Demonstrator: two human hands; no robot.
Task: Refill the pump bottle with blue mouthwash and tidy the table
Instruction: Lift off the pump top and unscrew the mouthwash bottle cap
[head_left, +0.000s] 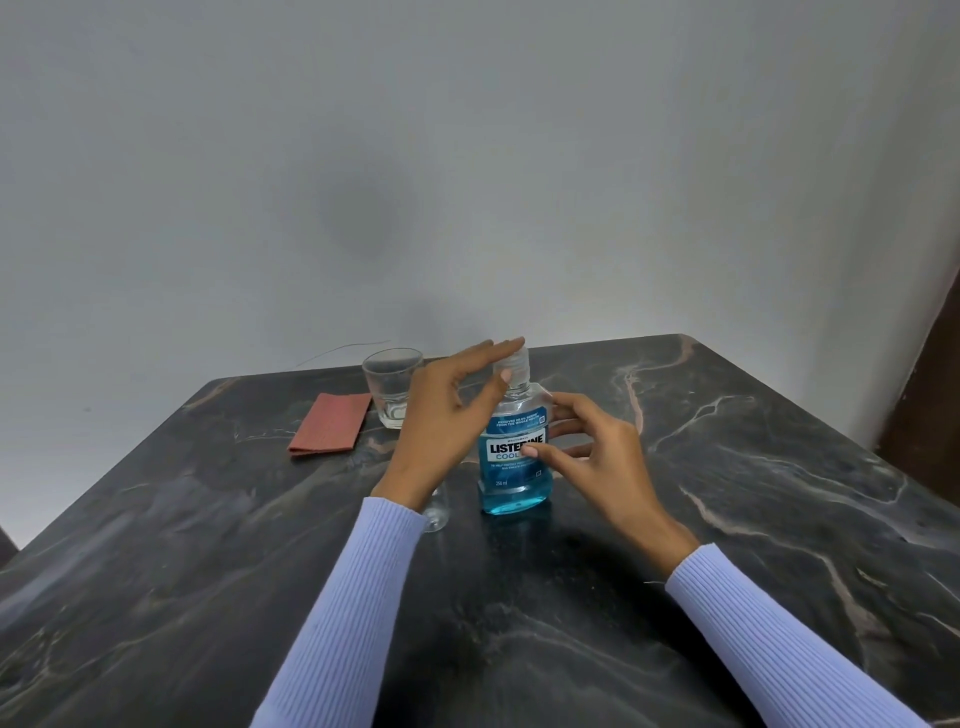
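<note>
A clear mouthwash bottle (511, 467) with blue liquid and a blue label stands upright near the middle of the dark marble table (727, 493). My left hand (447, 415) is at its clear cap (519, 366), thumb against the near side and fingers stretched over the top. My right hand (597, 457) holds the bottle's body, thumb on the label and fingers round its right side. A small clear bottle (436, 514) stands just left of the mouthwash, mostly hidden behind my left wrist; its top is out of sight.
An empty drinking glass (390, 387) stands at the back of the table, with a folded red-brown cloth (330, 423) lying to its left. A thin wire (337, 351) runs behind the table's far edge. A grey wall rises behind.
</note>
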